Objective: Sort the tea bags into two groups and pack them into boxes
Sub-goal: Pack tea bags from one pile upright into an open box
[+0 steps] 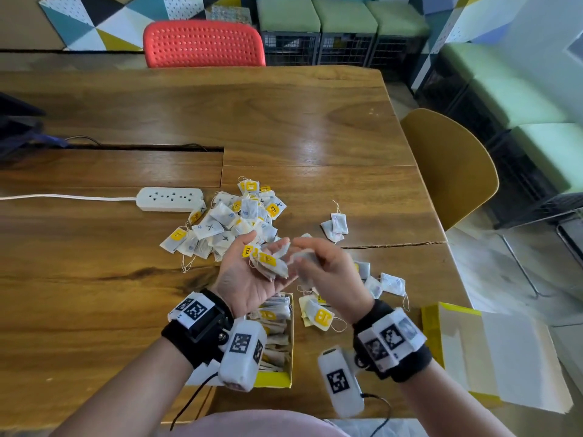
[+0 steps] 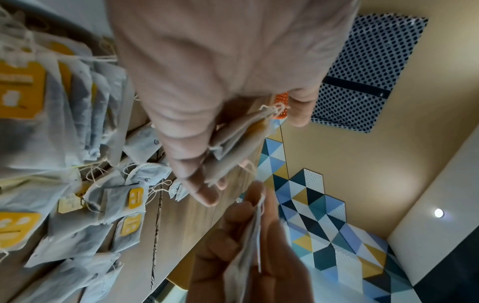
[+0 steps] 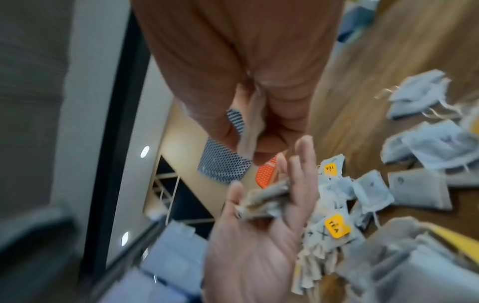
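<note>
A pile of white tea bags (image 1: 233, 219), some with yellow tags, lies mid-table. My left hand (image 1: 268, 249) is palm up above the near table and grips a small stack of yellow-tagged tea bags (image 1: 269, 263) between thumb and fingers (image 2: 204, 192). The same stack (image 3: 264, 201) shows in the right wrist view. Right beside it, my right hand (image 1: 310, 257) pinches a single tea bag (image 2: 246, 252), also seen as a blurred tea bag (image 3: 250, 127). Under my left wrist stands an open yellow box (image 1: 291, 348) packed with tea bags. A second open yellow box (image 1: 473, 345) sits at the near right.
Loose tea bags (image 1: 337, 223) lie right of the pile, more tea bags (image 1: 386, 283) beyond my right hand, and yellow-tagged ones (image 1: 318, 313) beside the first box. A white power strip (image 1: 170, 199) lies left of the pile. A red chair (image 1: 203, 44) and a yellow chair (image 1: 451, 165) flank the table.
</note>
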Demonstrator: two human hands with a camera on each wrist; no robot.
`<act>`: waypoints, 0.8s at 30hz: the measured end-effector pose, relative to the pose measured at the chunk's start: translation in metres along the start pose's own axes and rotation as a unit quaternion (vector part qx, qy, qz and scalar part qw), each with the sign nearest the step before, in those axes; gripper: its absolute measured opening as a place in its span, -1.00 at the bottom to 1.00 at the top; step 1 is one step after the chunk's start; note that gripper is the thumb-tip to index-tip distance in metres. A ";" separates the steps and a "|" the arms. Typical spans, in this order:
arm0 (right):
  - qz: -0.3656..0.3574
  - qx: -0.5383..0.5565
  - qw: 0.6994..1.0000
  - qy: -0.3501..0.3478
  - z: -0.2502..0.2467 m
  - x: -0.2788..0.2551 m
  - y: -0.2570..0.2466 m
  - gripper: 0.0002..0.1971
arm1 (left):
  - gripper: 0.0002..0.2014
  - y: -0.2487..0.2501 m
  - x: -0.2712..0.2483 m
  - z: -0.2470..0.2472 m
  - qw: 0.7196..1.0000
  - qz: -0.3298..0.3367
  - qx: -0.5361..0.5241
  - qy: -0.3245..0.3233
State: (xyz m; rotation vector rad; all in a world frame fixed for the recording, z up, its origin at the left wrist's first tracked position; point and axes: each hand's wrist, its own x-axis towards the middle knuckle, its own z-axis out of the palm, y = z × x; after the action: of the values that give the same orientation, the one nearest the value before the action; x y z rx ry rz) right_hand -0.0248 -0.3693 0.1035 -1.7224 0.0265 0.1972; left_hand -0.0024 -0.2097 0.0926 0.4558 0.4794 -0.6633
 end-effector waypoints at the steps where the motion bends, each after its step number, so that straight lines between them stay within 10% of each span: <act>1: 0.039 0.043 0.998 0.008 -0.005 0.001 -0.002 -0.70 | -0.47 0.001 0.001 -0.002 1.000 0.002 0.006 0.016; 7: 0.067 0.084 0.991 0.084 -0.017 0.006 -0.004 -0.57 | -0.54 -0.002 0.005 -0.009 0.995 -0.029 0.060 0.077; 14: -0.158 -0.139 0.971 0.113 0.008 0.002 0.003 -0.89 | -0.32 -0.013 0.000 -0.002 0.994 -0.021 0.103 0.007; 18: -0.113 -0.130 0.985 0.024 0.016 -0.001 0.008 -0.89 | -0.54 -0.014 0.002 0.005 0.991 0.024 0.125 0.042; 24: -0.062 -0.158 0.978 0.123 0.008 0.002 0.015 -0.87 | -0.68 -0.010 0.005 -0.007 0.991 0.070 0.108 0.037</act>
State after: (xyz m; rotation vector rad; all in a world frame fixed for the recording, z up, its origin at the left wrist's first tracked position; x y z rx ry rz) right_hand -0.0258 -0.3634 0.0874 -2.0513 0.0729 -0.1115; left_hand -0.0072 -0.2151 0.0816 0.7140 0.4424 -0.5661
